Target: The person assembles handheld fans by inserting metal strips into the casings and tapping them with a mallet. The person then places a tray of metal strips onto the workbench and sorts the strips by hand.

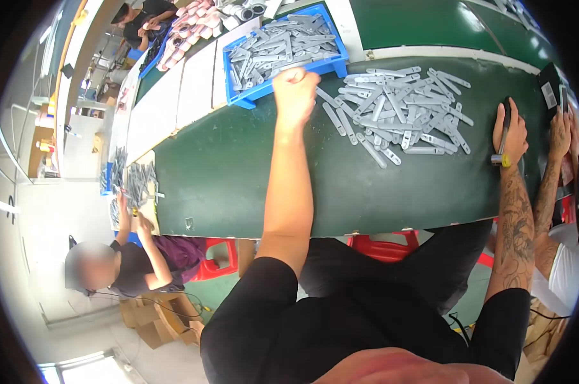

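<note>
My left hand is closed in a fist at the front edge of the blue tray; whatever it may hold is hidden. Flat grey parts fill this tray. A loose pile of similar grey parts lies on the green tabletop, between my two hands. My right hand is at the right of the pile, its fingers round a dark slim object that I cannot identify. Something yellow and silver shows at the right wrist.
Pink and white parts lie beyond the tray. At the right edge, a co-worker's tattooed arm reaches onto the table near a black box. Another person works at the left over grey parts. A red stool stands below the table edge.
</note>
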The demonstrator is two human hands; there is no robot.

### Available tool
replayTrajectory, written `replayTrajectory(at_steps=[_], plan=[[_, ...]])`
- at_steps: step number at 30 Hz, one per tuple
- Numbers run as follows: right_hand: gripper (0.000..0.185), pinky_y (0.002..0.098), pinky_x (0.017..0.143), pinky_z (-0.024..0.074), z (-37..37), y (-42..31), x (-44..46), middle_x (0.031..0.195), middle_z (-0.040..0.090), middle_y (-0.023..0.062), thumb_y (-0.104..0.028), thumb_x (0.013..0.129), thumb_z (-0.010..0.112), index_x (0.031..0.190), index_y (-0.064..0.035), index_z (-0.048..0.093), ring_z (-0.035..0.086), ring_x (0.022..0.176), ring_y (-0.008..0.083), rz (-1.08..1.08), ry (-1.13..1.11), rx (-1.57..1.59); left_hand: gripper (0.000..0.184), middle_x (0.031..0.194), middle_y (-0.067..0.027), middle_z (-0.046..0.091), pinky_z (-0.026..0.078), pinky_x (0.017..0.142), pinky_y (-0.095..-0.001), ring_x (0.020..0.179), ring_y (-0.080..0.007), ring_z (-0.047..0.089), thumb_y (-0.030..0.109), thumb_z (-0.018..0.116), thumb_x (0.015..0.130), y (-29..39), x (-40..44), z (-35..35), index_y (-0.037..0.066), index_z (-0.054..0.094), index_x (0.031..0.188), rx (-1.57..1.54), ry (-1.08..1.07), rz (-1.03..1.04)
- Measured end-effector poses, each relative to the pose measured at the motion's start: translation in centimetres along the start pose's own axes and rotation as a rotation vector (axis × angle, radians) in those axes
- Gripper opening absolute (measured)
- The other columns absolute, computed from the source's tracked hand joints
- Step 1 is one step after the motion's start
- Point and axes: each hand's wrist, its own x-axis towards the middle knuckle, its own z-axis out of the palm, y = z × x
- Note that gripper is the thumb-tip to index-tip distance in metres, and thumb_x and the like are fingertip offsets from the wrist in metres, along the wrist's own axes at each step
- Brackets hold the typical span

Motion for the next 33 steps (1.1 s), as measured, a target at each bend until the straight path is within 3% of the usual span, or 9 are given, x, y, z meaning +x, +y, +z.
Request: replayTrajectory(at_steps=[4,5,7,10,13,21,24,30,33], plan=[[0.054,0.0644,0.105,0.0414,0.5,0.2,-0.1,0.144,0.061,0.0122,-0.063,0.106,0.046,0.153,-0.0358,0.050,0.056,0.135,0.0372,-0.007,-0.012,0.021,0.029,0.054,-0.0008,0.035,0.032,0.051,-0.0317,0.054,-0.0097,0.036,0.005,0.070,0.081,-0.9,-1.6,-5.5,0.006,0.047,0.064,0.719,0.148,0.169],[0.054,0.0637,0.105,0.0425,0.4,0.1,-0.2,0.143,0.062,0.0127,-0.061,0.106,0.046,0.152,-0.0349,0.051,0.057,0.134,0.0374,-0.008,-0.010,0.017,0.020,0.057,-0.0057,0.042,0.038,0.055,-0.0351,0.056,-0.0159,0.046,0.012,0.076,0.081,-0.9,-2.4,-6.2,0.004,0.058,0.074,0.828,0.163,0.060],[0.053,0.0621,0.103,0.0454,-0.2,-0.3,0.0,0.139,0.063,0.0135,-0.059,0.106,0.047,0.151,-0.0330,0.052,0.059,0.130,0.0379,-0.014,-0.007,0.019,0.016,0.067,-0.0072,0.053,0.044,0.059,-0.0373,0.062,-0.0225,0.054,0.017,0.080,0.082,-2.2,-3.6,-6.8,0.007,0.067,0.085,0.953,0.162,0.248],[0.050,0.0595,0.096,0.0506,-0.9,-0.8,-0.2,0.131,0.067,0.0149,-0.055,0.107,0.049,0.148,-0.0290,0.056,0.064,0.120,0.0386,-0.080,0.074,0.025,0.030,0.091,-0.0135,0.065,0.054,0.078,-0.0428,0.087,-0.0321,0.065,0.023,0.082,0.081,-4.1,-4.5,-7.3,0.018,0.079,0.111,1.051,0.093,0.207],[0.049,0.0588,0.095,0.0506,-1.7,-1.3,-0.4,0.129,0.067,0.0163,-0.050,0.107,0.051,0.149,-0.0249,0.056,0.064,0.119,0.0395,-0.101,0.081,0.054,0.024,0.112,-0.0104,0.064,0.045,0.095,-0.0542,0.115,-0.0342,0.057,0.035,0.080,0.084,-4.4,-5.0,-6.5,0.027,0.081,0.107,1.207,0.106,0.092],[0.053,0.0592,0.100,0.0463,-1.1,-1.1,-0.5,0.136,0.063,0.0144,-0.055,0.108,0.048,0.152,-0.0263,0.053,0.059,0.127,0.0382,-0.059,0.013,0.020,0.015,0.114,-0.0023,0.062,0.039,0.099,-0.0501,0.120,-0.0287,0.053,0.027,0.084,0.082,-3.8,-5.5,-5.5,0.020,0.077,0.092,1.111,0.164,0.063],[0.054,0.0597,0.101,0.0455,-1.1,-1.0,-0.4,0.137,0.063,0.0145,-0.056,0.108,0.047,0.153,-0.0265,0.052,0.059,0.127,0.0382,-0.052,-0.001,0.028,0.011,0.101,0.0000,0.071,0.038,0.094,-0.0461,0.114,-0.0263,0.058,0.022,0.082,0.084,-3.1,-5.8,-4.6,0.018,0.075,0.092,1.024,0.135,0.120],[0.054,0.0602,0.100,0.0450,-1.2,-1.2,-0.5,0.137,0.062,0.0134,-0.056,0.107,0.046,0.153,-0.0277,0.051,0.058,0.127,0.0368,-0.032,-0.012,-0.006,0.048,0.098,0.0000,0.072,0.040,0.092,-0.0413,0.100,-0.0235,0.065,0.016,0.076,0.090,-2.5,-7.2,-1.2,0.018,0.066,0.136,0.671,0.070,0.307],[0.054,0.0600,0.101,0.0442,-1.1,-1.1,-0.4,0.137,0.062,0.0129,-0.055,0.108,0.047,0.154,-0.0274,0.050,0.058,0.128,0.0361,-0.023,-0.021,-0.007,0.040,0.097,-0.0033,0.071,0.041,0.092,-0.0405,0.101,-0.0243,0.064,0.018,0.075,0.092,-2.9,-7.5,-0.1,0.015,0.071,0.132,0.643,0.010,0.366]])
